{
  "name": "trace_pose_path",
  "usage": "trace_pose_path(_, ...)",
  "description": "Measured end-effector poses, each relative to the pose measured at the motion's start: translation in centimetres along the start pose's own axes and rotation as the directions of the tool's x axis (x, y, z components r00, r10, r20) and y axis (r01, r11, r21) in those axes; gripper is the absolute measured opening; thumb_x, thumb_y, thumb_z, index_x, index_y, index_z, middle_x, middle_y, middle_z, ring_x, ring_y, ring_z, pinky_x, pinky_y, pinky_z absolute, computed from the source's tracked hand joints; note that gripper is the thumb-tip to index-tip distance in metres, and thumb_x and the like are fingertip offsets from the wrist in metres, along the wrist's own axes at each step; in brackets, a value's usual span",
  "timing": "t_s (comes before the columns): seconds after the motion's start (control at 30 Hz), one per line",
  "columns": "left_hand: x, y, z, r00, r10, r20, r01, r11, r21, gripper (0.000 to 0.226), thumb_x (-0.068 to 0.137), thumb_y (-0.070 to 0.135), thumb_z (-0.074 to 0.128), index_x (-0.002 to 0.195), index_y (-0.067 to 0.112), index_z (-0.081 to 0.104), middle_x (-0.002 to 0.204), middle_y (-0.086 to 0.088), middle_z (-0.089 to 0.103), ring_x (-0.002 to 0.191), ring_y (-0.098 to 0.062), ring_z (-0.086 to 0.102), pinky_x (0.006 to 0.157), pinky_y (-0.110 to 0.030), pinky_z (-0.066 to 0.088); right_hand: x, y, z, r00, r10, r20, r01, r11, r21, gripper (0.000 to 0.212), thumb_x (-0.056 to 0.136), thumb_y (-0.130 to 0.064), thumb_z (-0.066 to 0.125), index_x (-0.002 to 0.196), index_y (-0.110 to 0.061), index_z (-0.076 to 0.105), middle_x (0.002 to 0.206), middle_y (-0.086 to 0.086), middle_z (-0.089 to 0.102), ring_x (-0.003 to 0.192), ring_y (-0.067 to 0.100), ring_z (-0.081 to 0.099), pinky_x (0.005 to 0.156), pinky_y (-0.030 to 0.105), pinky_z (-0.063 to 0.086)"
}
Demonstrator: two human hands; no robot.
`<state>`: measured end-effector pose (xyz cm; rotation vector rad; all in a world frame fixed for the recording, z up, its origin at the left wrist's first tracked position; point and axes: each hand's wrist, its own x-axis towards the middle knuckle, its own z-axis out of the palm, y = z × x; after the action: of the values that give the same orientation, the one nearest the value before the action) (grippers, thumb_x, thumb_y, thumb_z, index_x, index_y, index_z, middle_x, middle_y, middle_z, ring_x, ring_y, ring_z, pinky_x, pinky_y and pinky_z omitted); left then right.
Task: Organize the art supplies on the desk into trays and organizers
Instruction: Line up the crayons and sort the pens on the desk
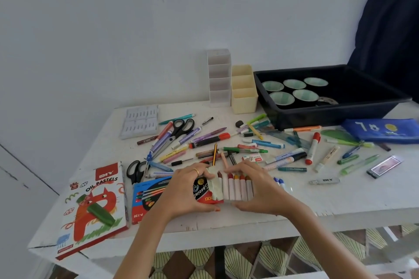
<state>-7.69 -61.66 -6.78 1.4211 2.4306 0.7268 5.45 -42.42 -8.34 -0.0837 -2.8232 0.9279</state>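
Note:
A small red crayon box with a taped flap lies near the desk's front edge, and a row of several crayons sticks out of its right side. My left hand grips the box from the left, thumb under its front edge. My right hand cups the crayons from the right, fingers over their tips and thumb along their bottoms. Behind them spreads a loose pile of pens and markers. A white stepped organizer and a cream organizer stand at the back.
A dark tray holding several paper cups sits at the back right, a blue pencil case in front of it. An oil pastels box and a blue-red box lie at the front left. Two pairs of scissors lie among the pens.

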Motion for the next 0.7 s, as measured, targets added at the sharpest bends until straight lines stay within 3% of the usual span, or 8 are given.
trace_pose_path(0.13, 0.4, 0.7, 0.4, 0.998, 0.035, 0.043, -0.036, 0.999, 0.006, 0.066, 0.057, 0.06, 0.077, 0.113, 0.04, 0.05, 0.137, 0.021, 0.038, 0.124, 0.008, 0.026, 0.11, -0.024, 0.017, 0.1, -0.2, -0.4, 0.999, 0.002, 0.04, -0.003, 0.999, 0.036, 0.066, 0.068, -0.036, 0.076, 0.123, -0.044, 0.04, 0.121, -0.028, 0.041, 0.116, -0.01, 0.036, 0.093, 0.005, 0.027)
trace_pose_path(0.3, 0.9, 1.2, 1.3, 0.995, 0.034, 0.092, -0.036, 0.999, 0.02, 0.063, 0.062, 0.057, 0.077, 0.116, 0.037, 0.052, 0.137, 0.022, 0.036, 0.125, 0.009, 0.024, 0.106, -0.02, 0.013, -0.2, -0.3, -0.4, 0.994, 0.06, 0.086, -0.066, 0.996, 0.064, 0.076, 0.07, -0.033, 0.077, 0.133, -0.043, 0.035, 0.13, -0.028, 0.037, 0.121, -0.01, 0.03, 0.101, 0.014, 0.021)
trace_pose_path(0.33, 0.9, 1.1, 1.5, 0.995, 0.021, 0.096, -0.023, 1.0, 0.022, 0.063, 0.062, 0.058, 0.076, 0.116, 0.037, 0.051, 0.139, 0.02, 0.036, 0.128, 0.006, 0.025, 0.108, -0.022, 0.011, -0.5, 0.0, -0.6, 0.994, 0.089, 0.061, -0.093, 0.994, 0.056, 0.072, 0.073, -0.034, 0.075, 0.133, -0.042, 0.037, 0.131, -0.027, 0.035, 0.123, -0.007, 0.028, 0.104, 0.018, 0.019)
trace_pose_path(0.4, 0.7, 1.0, 1.7, 0.994, -0.004, 0.108, 0.001, 1.0, 0.03, 0.062, 0.062, 0.059, 0.075, 0.115, 0.039, 0.049, 0.141, 0.019, 0.035, 0.13, 0.004, 0.025, 0.105, -0.021, 0.005, -1.2, 0.6, -0.5, 0.972, 0.17, -0.162, -0.159, 0.984, 0.079, 0.048, 0.081, -0.029, 0.069, 0.126, -0.036, 0.051, 0.129, -0.019, 0.042, 0.123, 0.002, 0.035, 0.106, 0.025, 0.026)
trace_pose_path(0.43, 0.6, 0.8, 1.8, 0.994, -0.011, 0.109, 0.008, 0.999, 0.032, 0.062, 0.062, 0.059, 0.075, 0.115, 0.04, 0.048, 0.141, 0.019, 0.035, 0.129, 0.005, 0.025, 0.104, -0.021, 0.004, -1.6, 0.8, -0.4, 0.914, 0.255, -0.317, -0.238, 0.967, 0.091, 0.037, 0.085, -0.023, 0.065, 0.12, -0.03, 0.056, 0.125, -0.013, 0.047, 0.12, 0.007, 0.04, 0.103, 0.027, 0.032)
trace_pose_path(0.5, 0.6, 0.7, 2.1, 0.995, -0.012, 0.101, 0.009, 0.999, 0.031, 0.061, 0.062, 0.059, 0.075, 0.113, 0.042, 0.047, 0.14, 0.02, 0.036, 0.127, 0.006, 0.025, 0.104, -0.021, 0.004, -2.5, 1.2, 0.0, 0.707, 0.488, -0.512, -0.516, 0.851, 0.099, 0.028, 0.09, -0.014, 0.055, 0.118, -0.019, 0.058, 0.122, 0.0, 0.052, 0.115, 0.017, 0.044, 0.098, 0.028, 0.035)
trace_pose_path(0.57, 0.7, 0.6, 2.3, 0.996, -0.007, 0.087, 0.005, 1.0, 0.03, 0.061, 0.06, 0.062, 0.074, 0.111, 0.045, 0.045, 0.139, 0.021, 0.037, 0.128, 0.004, 0.027, 0.107, -0.023, 0.007, -3.3, 1.5, 0.5, 0.553, 0.658, -0.511, -0.701, 0.699, 0.14, 0.032, 0.093, -0.012, 0.046, 0.124, -0.008, 0.054, 0.123, 0.01, 0.049, 0.11, 0.023, 0.042, 0.095, 0.032, 0.035)
trace_pose_path(0.7, 1.0, 0.8, 2.6, 0.997, 0.008, 0.071, -0.008, 1.0, 0.005, 0.064, 0.057, 0.065, 0.073, 0.112, 0.043, 0.048, 0.135, 0.022, 0.039, 0.126, 0.004, 0.029, 0.111, -0.029, 0.018, -3.6, 1.5, 0.8, 0.523, 0.744, -0.416, -0.618, 0.667, 0.415, 0.031, 0.095, -0.006, 0.045, 0.124, -0.002, 0.056, 0.118, 0.013, 0.054, 0.101, 0.019, 0.049, 0.091, 0.026, 0.038)
